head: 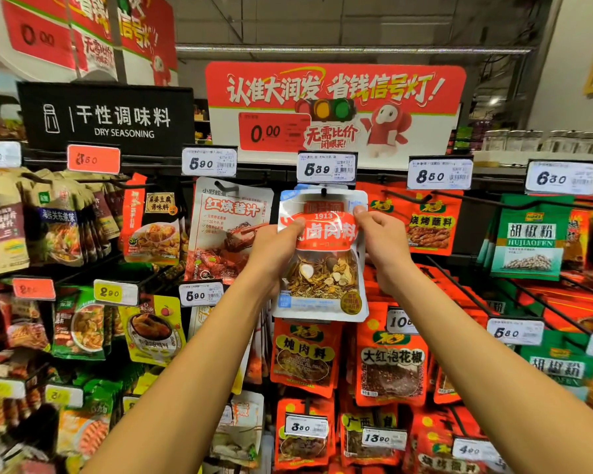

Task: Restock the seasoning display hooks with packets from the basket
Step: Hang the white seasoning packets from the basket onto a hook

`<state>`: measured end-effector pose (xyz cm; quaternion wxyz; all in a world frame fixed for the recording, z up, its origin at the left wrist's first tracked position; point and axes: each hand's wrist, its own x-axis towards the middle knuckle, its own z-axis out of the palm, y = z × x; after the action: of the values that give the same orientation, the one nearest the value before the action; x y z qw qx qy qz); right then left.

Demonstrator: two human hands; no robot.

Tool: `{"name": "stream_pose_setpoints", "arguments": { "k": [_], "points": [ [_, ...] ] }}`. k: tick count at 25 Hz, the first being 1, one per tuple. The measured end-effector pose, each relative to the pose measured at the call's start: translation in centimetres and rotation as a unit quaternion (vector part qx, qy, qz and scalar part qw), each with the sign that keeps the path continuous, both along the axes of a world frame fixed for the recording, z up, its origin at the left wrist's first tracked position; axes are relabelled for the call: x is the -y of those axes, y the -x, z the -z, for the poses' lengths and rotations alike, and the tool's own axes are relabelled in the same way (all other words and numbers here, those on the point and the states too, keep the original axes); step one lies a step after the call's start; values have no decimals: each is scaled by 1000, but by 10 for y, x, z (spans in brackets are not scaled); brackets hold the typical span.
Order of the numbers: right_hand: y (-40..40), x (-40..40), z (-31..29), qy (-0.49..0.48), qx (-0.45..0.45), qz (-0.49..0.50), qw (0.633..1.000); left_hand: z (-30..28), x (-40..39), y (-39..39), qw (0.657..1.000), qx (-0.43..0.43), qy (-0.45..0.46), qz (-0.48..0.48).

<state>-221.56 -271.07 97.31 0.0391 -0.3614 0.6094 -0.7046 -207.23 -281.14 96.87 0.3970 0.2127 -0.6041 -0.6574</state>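
While both hands steady it from either side, the spice-mix packet (320,254) hangs with its top hole at the tip of the display hook (323,192) under the 5.89 price tag (326,167); whether the hole is fully threaded cannot be told. From the left: kraft seasoning pouches (52,220) crowd their pegs; the braising-sauce packet (228,230) hangs just beside the held one; the left hand (274,251) grips the packet's left edge, thumb across its front, probably to keep it flat and level; the right hand (379,234) pinches the upper right corner near the hole, probably to guide it onto the hook; the hands are apart, the packet between them. Further right hang red barbecue-dip packets (428,227) and green pepper-powder packets (529,244). The basket is not in view. In judgement, the step in hand is seating this packet on its hook.
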Motion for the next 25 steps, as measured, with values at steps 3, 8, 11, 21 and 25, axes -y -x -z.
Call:
{"name": "stream_pose_setpoints", "arguments": {
  "k": [3,8,11,21,25],
  "points": [
    [-1,-4,1,-16,-14,16,1000,5,0,1,998,8,41,-48],
    [-13,-19,30,-105,-96,0,990,45,12,-13,979,47,160,-121],
    [-9,-6,35,-121,-106,27,987,50,19,-6,986,81,129,-70],
    [44,44,18,-155,87,51,983,9,43,55,944,243,147,-166],
    [44,7,25,-136,73,42,987,11,28,34,932,218,212,-196]
  ]
}}
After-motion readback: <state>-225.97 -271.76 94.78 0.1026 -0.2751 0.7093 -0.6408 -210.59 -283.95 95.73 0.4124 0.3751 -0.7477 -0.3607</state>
